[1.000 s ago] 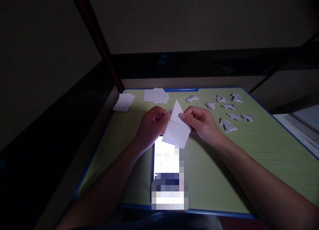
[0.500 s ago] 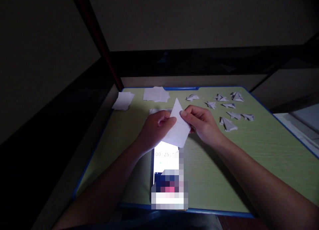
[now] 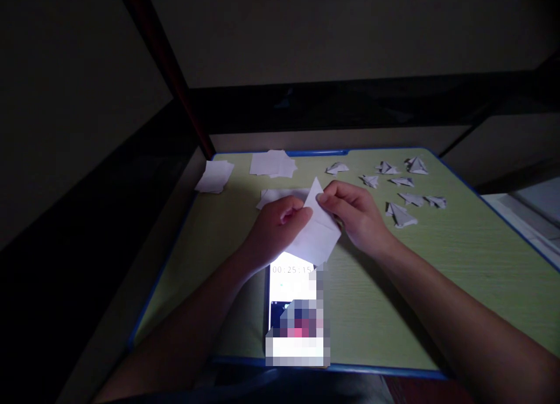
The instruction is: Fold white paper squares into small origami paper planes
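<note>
Both hands hold one piece of folded white paper (image 3: 315,237), raised over the table, with its pointed tip up. My left hand (image 3: 282,226) pinches its left edge between thumb and fingers. On the other side, my right hand (image 3: 354,214) grips it near the tip, thumb in front and fingers mostly hidden behind. Beneath the paper lies a lit phone (image 3: 291,284) showing a timer; its lower part is pixelated. Behind my left hand a white sheet (image 3: 280,195) lies flat, partly covered.
Two stacks of white paper, one at far left (image 3: 215,176) and one at the back (image 3: 272,163), lie on the green table (image 3: 459,287). Several folded paper figures (image 3: 400,215) are scattered at the back right. A blue rim edges the table; walls stand behind and left.
The folded paper has tilted and shifted slightly right, with its lower right corner swinging outward. Both hands keep their pinch on it. The view has shifted a little.
</note>
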`<state>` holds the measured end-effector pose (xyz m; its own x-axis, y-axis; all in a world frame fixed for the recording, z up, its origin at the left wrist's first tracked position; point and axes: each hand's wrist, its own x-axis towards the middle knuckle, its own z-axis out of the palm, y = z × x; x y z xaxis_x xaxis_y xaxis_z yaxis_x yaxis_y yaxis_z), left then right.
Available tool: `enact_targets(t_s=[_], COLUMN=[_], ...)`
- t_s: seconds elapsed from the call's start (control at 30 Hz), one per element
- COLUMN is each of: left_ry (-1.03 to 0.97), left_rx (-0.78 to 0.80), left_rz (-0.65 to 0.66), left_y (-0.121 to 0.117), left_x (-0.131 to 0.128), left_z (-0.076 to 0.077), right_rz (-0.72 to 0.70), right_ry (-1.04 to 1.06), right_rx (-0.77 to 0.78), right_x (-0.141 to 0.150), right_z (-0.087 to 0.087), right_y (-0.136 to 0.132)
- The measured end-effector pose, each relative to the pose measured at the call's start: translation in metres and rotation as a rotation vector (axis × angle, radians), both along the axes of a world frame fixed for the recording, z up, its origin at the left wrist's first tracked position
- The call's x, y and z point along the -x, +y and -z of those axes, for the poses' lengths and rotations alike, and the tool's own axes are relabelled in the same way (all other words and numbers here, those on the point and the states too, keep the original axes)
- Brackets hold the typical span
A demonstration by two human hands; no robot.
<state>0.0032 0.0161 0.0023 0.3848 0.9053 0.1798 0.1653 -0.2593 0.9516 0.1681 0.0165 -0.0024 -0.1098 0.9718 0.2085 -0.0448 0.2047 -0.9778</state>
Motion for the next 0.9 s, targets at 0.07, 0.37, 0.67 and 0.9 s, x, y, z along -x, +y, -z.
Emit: enact_targets(t_s=[0.07,0.37,0.67,0.9], left_ry=[0.026,0.072,0.079,0.111], left_rx=[-0.006,-0.006,0.019,-0.010], left_rz=[0.019,0.058,0.083,0.098], left_y=[0.0001,-0.0027,-0.0042,-0.0037], left_x=[0.0004,0.0016,0.0013,0.0018], left_z=[-0.0001,-0.0045,-0.0060,-0.0044], right_rz=[-0.004,-0.007,0.032,0.034], right_ry=[-0.003,0.049,0.018,0.086], right_rx=[0.006,0.018,0.010,-0.016], right_x=[-0.0004,-0.0014,-0.0010,-0.0009], right_z=[0.0000,0.0051,0.0040,0.0025], right_y=[-0.0003,-0.0009,0.0000,-0.0004])
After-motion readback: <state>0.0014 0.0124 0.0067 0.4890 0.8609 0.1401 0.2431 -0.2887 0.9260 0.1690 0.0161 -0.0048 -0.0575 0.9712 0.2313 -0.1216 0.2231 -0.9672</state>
